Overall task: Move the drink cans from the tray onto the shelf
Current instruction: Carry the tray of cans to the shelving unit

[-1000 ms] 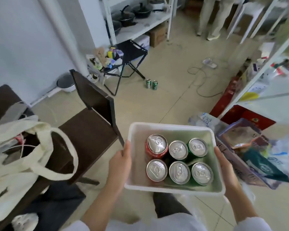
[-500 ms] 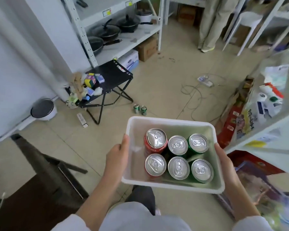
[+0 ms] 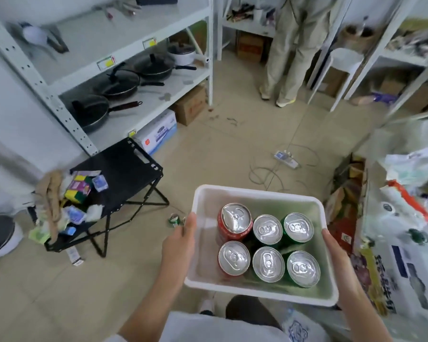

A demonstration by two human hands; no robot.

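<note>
I carry a white plastic tray (image 3: 255, 192) in front of me at waist height. My left hand (image 3: 179, 245) grips its left rim and my right hand (image 3: 336, 257) grips its right rim. Inside stand several upright drink cans: two red ones (image 3: 235, 224) on the left and several green ones (image 3: 298, 228) to their right. A white metal shelf unit (image 3: 124, 40) rises at the far left; its upper board is mostly bare and the lower board carries pans.
A black folding stool (image 3: 124, 166) heaped with small packets stands left of the tray. Two green cans (image 3: 174, 219) sit on the floor beside it. A power strip (image 3: 286, 159) and cable lie ahead. A person (image 3: 299, 45) stands at the back. Cluttered shelves line the right.
My view has swung left and up: the dark table and white bag have left the frame, and the pan shelf and stool are now larger. Tray, cans and both hands keep their hold.
</note>
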